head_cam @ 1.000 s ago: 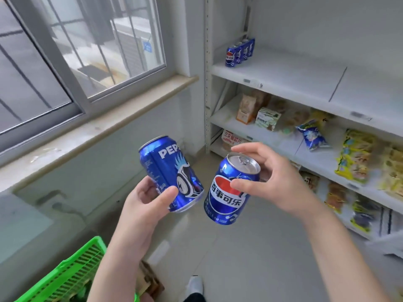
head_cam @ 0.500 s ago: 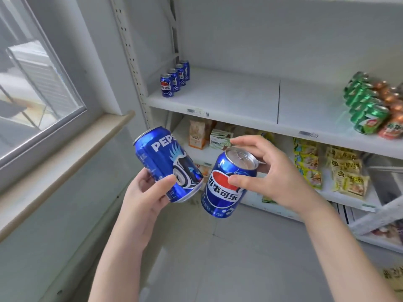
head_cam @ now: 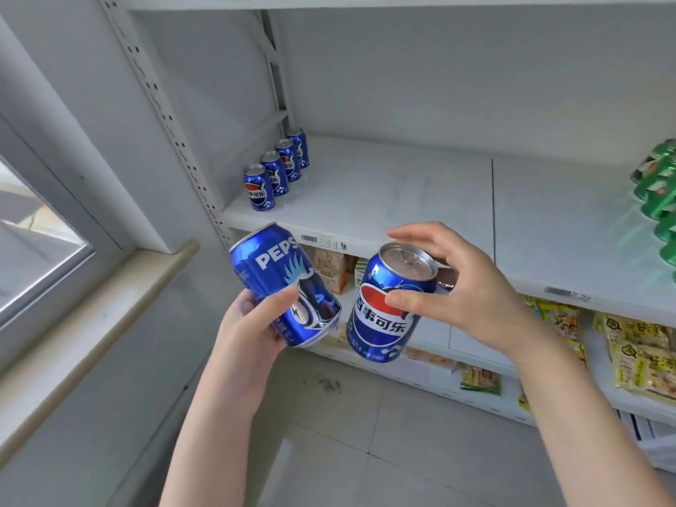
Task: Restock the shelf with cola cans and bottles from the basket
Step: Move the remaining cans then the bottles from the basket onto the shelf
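"Head view: what do the person's hands hold?"
"One blue cola can each. The left hand (head_cam: 252, 331) wraps the lower half of a tilted can (head_cam: 281, 283) marked PEPSI, with the thumb across its front. The right hand (head_cam: 464, 298) pinches the second can (head_cam: 387, 305) near its top, thumb on the logo and fingers behind the rim (its silver lid faces the camera)."
"Do the two cans touch?"
"They are close, side by side, but whether they meet cannot be told. Both are held in the air in front of the white shelf board (head_cam: 384, 192), just below its front edge."
"And on that board?"
"At its left end stand four blue cans (head_cam: 276, 170) in a row running front to back beside the upright. At the far right sit green cans (head_cam: 658, 192), blurred. Below, snack packets (head_cam: 640, 345) fill the lower shelf, and a window (head_cam: 36, 228) is on the left"
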